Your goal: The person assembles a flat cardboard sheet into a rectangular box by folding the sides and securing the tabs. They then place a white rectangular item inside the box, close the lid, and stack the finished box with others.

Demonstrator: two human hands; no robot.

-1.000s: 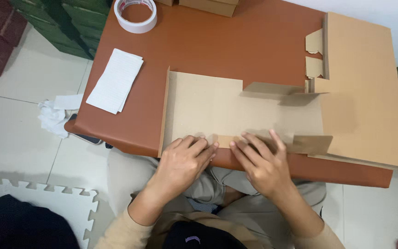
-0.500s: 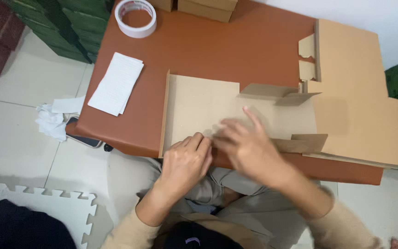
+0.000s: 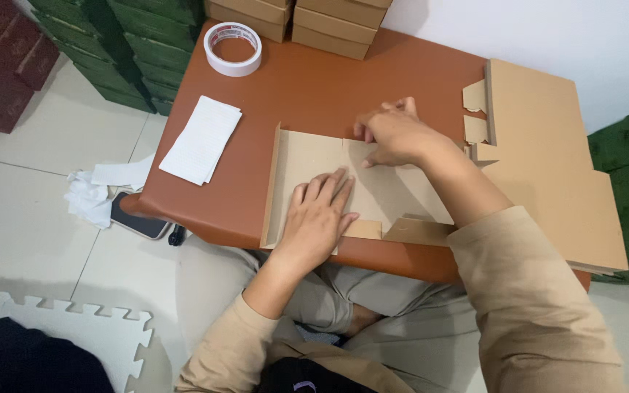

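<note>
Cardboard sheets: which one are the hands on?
The unfolded sheet nearest the person: left hand flat on it, right hand at its far edge. The stack of flat sheets on the right lies untouched.

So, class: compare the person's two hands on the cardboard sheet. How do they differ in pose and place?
The left hand lies flat, palm down, fingers spread, on the near part of the cardboard sheet; the right hand is curled, fingertips pressing at the sheet's far edge. The left arm comes straight up from the lap; the right arm reaches diagonally across the sheet. Both hands are bare and touch the same sheet.
</note>
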